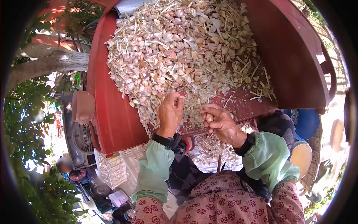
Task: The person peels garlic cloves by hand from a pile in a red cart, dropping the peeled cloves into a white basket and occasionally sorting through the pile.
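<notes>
A large heap of garlic cloves (160, 48), mixed with dry stems and papery skins, covers much of the red surface in front of me. My left hand (171, 114) is at the near edge of the heap, thumb and fingers pinched together. A small reddish-pink bit shows at its fingertips, too small to make out. Beside it on the right, my right hand (222, 125) has its fingers curled around a pale garlic clove (209, 118). The two hands are close together but apart. Loose skins (195, 106) lie between and beyond them.
High red walls stand left (115, 115) and right (294, 59) of the heap. Below are a white plastic crate (111, 170), more garlic skins (220, 149) by my lap, and a blue tub (307, 125) at right. A tree trunk (56, 61) and another person (76, 173) are off left.
</notes>
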Demonstrator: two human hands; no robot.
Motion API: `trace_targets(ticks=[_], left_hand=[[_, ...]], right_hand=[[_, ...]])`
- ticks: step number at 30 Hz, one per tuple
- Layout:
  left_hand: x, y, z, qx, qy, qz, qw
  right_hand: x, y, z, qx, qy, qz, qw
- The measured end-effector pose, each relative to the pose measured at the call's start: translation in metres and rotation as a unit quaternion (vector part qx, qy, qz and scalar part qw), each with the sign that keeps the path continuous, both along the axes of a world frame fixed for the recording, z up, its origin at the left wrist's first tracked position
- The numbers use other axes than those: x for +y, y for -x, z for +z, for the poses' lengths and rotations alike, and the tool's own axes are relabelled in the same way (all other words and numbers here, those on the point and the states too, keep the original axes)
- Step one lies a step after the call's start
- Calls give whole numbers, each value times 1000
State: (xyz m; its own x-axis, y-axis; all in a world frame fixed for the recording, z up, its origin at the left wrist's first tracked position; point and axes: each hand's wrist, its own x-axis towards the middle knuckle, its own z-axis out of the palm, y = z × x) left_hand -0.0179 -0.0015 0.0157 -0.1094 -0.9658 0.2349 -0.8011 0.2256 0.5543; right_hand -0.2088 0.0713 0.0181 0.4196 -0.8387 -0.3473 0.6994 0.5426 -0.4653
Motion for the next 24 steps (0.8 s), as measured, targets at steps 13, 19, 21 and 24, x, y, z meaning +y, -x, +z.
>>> trace_targets(ticks=[13, 19, 21, 24], left_hand=[[90, -1, 80, 184, -84, -114, 973], [143, -19, 110, 349, -5, -123, 929], [158, -30, 140, 370, 40, -183, 910], [180, -43, 167, 471, 106, -297, 824]], right_hand=[[24, -25, 33, 340, 320, 7, 884], [67, -44, 90, 224, 281, 58, 931], [74, -46, 107, 227, 432, 36, 872], [76, -61, 142, 55, 579, 13, 814]])
